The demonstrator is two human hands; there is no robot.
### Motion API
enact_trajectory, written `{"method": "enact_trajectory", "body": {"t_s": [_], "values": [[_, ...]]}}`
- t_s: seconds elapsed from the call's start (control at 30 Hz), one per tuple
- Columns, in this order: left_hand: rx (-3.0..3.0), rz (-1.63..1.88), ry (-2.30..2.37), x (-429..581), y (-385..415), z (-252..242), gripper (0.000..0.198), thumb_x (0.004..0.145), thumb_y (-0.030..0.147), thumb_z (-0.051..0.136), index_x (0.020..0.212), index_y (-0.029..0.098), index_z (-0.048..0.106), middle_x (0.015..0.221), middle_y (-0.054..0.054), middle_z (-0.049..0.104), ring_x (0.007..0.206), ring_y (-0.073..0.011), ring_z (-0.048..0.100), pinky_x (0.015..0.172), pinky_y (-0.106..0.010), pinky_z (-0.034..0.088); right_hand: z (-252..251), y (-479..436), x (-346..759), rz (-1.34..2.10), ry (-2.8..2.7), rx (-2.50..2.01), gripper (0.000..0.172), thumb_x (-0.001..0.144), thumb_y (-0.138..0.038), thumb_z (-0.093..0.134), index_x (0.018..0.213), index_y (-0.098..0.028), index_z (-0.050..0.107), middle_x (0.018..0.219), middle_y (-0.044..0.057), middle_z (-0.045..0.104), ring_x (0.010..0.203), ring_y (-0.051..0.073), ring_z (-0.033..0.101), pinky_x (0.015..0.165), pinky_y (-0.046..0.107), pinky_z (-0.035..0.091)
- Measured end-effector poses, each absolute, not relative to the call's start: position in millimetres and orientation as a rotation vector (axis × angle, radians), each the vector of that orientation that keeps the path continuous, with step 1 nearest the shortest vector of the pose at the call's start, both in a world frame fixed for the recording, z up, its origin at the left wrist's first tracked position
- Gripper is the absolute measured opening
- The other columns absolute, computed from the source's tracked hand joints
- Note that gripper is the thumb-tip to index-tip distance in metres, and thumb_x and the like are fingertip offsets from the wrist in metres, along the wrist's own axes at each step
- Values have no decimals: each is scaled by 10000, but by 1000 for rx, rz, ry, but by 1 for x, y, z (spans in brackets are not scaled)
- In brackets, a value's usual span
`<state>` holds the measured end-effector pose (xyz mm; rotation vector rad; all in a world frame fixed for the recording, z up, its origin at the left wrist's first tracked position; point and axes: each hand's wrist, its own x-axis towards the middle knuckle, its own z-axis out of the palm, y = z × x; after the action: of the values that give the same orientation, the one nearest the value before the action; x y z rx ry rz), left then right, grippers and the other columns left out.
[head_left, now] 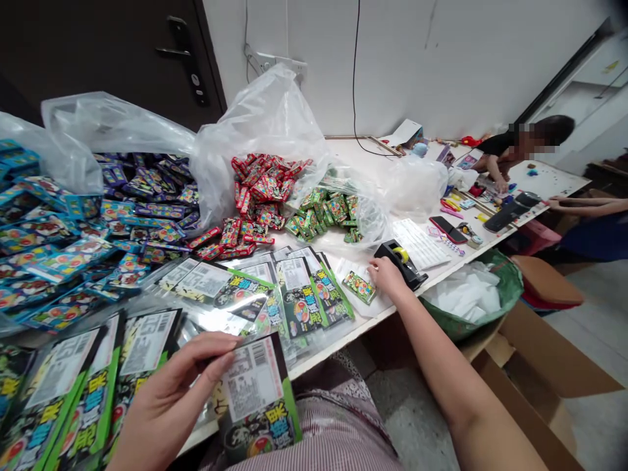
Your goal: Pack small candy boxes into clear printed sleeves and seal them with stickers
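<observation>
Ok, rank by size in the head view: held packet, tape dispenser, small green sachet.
1. Held packet, though nearness to the camera inflates it.
2. Tape dispenser.
3. Green sachet.

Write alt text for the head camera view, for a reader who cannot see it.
The left hand holds a labelled green-and-black packet at the table edge; the right hand reaches a small green packet beside a black tape dispenser. Behind, blue packets, red packets and green packets spill from clear bags; another person is at its far end.
</observation>
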<state>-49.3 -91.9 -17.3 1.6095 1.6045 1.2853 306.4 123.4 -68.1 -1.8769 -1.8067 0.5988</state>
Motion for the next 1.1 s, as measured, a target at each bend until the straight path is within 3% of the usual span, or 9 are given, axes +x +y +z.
{"method": "enact_trajectory", "body": {"t_s": [0.17, 0.33, 0.43, 0.57, 0.63, 0.73, 0.97, 1.1], "values": [[1600, 1308, 1634, -47, -90, -17, 72, 844, 306, 646, 891, 288, 698, 928, 24, 719, 885, -186, 678, 801, -261, 575, -86, 128, 305, 617, -1781, -1977, 54, 781, -169, 621, 755, -149, 665, 875, 85, 646, 862, 194, 595, 777, 271, 407], [1597, 1313, 1619, -53, -92, -20, 71, 854, 287, 633, 904, 267, 679, 924, 9, 703, 896, -176, 663, 789, -238, 562, -86, 123, 313, 752, -1677, -1926, 95, 796, -239, 575, 725, -179, 594, 707, 31, 614, 722, 178, 595, 665, 275, 443], [1596, 1353, 1512, -51, -91, -24, 77, 857, 250, 633, 930, 245, 659, 951, -16, 688, 930, -177, 647, 817, -249, 549, -66, 112, 316, 880, -1606, -1825, 176, 823, -337, 542, 743, -180, 556, 692, 27, 590, 674, 174, 603, 627, 286, 482], [1570, 1409, 1421, -39, -88, -24, 55, 851, 217, 638, 903, 199, 648, 906, -48, 668, 884, -180, 635, 766, -262, 542, -14, 74, 276, 1119, -1683, -1499, 256, 800, -440, 606, 775, -188, 577, 792, 31, 622, 753, 162, 607, 722, 296, 510], [1565, 1428, 1384, -34, -87, -23, 44, 856, 211, 630, 893, 190, 640, 876, -48, 653, 857, -176, 626, 742, -270, 532, 14, 50, 240, 1346, -1896, -1055, 243, 820, -418, 639, 756, -188, 596, 867, 47, 641, 817, 170, 606, 758, 311, 502], [1562, 1423, 1328, -29, -88, -19, 38, 870, 198, 613, 907, 197, 620, 877, -41, 632, 853, -166, 608, 758, -289, 510, 42, 21, 185, 1425, -2141, -713, 156, 851, -317, 631, 745, -203, 619, 871, 21, 645, 809, 147, 598, 763, 302, 488], [1529, 1443, 1252, -32, -97, -11, 65, 902, 194, 549, 915, 198, 612, 886, -42, 613, 849, -167, 588, 770, -320, 476, 43, 16, 130, 1407, -2414, -764, 126, 830, -275, 625, 726, -202, 626, 726, -4, 642, 650, 124, 554, 575, 247, 430], [1514, 1454, 1210, -33, -96, -12, 79, 914, 218, 534, 905, 196, 610, 874, -42, 613, 838, -168, 581, 763, -327, 471, 46, 17, 127, 1370, -2456, -793, 151, 832, -289, 622, 707, -203, 618, 690, -6, 639, 621, 121, 548, 543, 241, 411]]}}
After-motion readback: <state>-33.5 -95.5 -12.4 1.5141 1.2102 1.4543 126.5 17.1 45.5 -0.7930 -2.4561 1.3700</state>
